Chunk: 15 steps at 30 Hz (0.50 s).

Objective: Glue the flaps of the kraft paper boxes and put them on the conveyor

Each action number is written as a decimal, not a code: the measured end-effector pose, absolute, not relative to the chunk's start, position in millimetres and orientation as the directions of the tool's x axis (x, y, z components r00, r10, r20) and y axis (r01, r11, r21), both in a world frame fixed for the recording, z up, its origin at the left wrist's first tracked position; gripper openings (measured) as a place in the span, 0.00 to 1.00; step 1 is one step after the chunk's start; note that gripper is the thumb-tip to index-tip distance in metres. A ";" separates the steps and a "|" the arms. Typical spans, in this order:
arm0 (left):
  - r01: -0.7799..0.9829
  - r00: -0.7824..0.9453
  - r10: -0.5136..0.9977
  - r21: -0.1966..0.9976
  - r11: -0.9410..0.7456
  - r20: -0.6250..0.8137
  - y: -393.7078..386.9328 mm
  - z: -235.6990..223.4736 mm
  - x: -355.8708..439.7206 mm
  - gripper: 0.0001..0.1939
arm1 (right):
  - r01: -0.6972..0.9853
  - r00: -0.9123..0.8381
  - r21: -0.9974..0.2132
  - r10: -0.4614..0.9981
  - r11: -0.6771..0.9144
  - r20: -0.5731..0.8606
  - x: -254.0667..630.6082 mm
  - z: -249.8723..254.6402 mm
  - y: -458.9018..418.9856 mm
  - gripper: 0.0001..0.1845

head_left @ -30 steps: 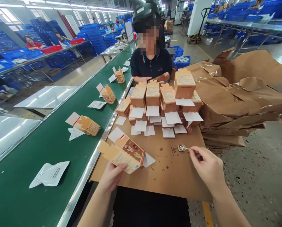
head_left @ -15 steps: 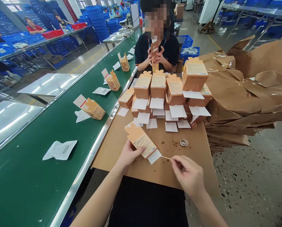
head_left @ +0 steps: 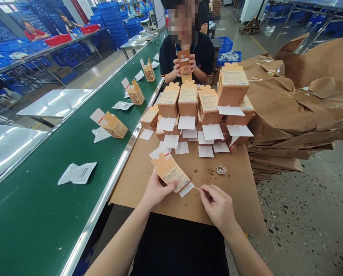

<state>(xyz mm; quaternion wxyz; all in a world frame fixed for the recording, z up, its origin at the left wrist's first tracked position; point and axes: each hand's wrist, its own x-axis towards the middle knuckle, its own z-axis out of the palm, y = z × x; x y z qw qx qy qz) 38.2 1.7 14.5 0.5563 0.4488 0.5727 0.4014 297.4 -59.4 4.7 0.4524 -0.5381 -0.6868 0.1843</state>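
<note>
My left hand (head_left: 159,191) grips a small printed carton (head_left: 173,172) held tilted above the cardboard-covered table (head_left: 231,203). The carton's white end flap (head_left: 186,189) sticks out toward my right. Pinched in the fingers of my right hand (head_left: 217,203) is a thin pale stick, probably a cotton swab (head_left: 196,188), its tip at that flap; whether the two touch I cannot tell. Farther back, a small round clear dish (head_left: 221,170) sits beside scattered brown specks (head_left: 211,173).
Stacked cartons (head_left: 187,101) with white flaps stand behind. On the left, a green conveyor belt (head_left: 45,214) carries open cartons (head_left: 114,124) and white pouches (head_left: 78,173). A co-worker (head_left: 187,57) opposite holds a carton. Brown paper sheets (head_left: 298,111) are piled right.
My right hand has moved left from the dish to the carton's flap with the stick. My left hand has turned the carton and brought it rightward. The co-worker has raised a carton.
</note>
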 end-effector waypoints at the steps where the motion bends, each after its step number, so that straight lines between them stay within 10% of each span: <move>1: 0.094 0.023 0.964 0.961 0.261 -0.265 -1.7 14.9 39.4 0.38 | 0.573 0.006 -0.741 0.902 0.351 0.432 301.6 7.9 -62.6 0.15; 15: 0.481 -0.015 1.000 0.877 0.023 -0.019 -39.7 3.2 70.3 0.27 | 0.566 0.145 -0.749 0.853 0.344 0.502 331.8 37.9 -98.5 0.10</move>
